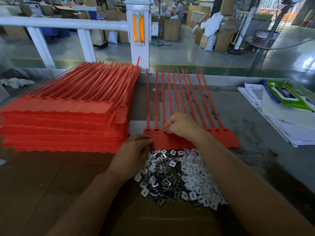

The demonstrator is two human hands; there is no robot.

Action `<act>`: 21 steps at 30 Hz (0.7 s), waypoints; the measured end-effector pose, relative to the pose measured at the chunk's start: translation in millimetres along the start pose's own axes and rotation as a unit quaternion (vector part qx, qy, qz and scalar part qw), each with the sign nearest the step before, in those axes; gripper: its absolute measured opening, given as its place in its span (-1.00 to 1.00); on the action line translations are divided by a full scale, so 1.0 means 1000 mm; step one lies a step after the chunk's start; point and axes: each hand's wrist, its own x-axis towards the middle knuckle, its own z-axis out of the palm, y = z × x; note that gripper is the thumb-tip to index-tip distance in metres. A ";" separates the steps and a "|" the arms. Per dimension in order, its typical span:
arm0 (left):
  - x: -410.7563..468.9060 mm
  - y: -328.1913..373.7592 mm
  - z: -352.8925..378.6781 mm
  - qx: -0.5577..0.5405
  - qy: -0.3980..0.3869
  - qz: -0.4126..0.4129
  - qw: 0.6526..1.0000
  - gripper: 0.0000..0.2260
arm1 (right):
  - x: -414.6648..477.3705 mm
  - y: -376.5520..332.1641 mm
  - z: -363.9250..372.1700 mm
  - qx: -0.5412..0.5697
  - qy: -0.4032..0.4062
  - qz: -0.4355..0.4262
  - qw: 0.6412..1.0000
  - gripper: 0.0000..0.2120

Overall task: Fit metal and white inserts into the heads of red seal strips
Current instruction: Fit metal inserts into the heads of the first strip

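Red strips lie mid-table, heads near | left hand grips their left tab edge | right hand pinches a tiny insert there | light, slippery; likely pinch by edges.

One wide-angle head view looks forward and down from the person's own place, close over the table. The left hand and right hand sit mid-frame, with the forearms entering from 7 and 5 o'clock. Toward 12 o'clock the view reaches past a white railing onto the factory floor.

Left hand holds red strips; right hand pinches an insert.
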 end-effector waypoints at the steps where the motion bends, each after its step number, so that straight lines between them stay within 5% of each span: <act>1: 0.000 0.000 0.000 0.000 0.001 0.000 1.000 -0.72 | 0.000 0.000 0.000 0.006 0.001 0.002 1.000 -0.86; 14: 0.000 0.000 -0.001 -0.002 0.001 0.003 1.000 -0.72 | -0.003 0.003 -0.001 0.027 0.021 0.003 0.999 -0.87; 21: 0.001 0.001 -0.001 0.007 0.005 0.008 1.000 -0.72 | -0.048 -0.001 -0.016 0.046 -0.025 -0.089 0.995 -0.96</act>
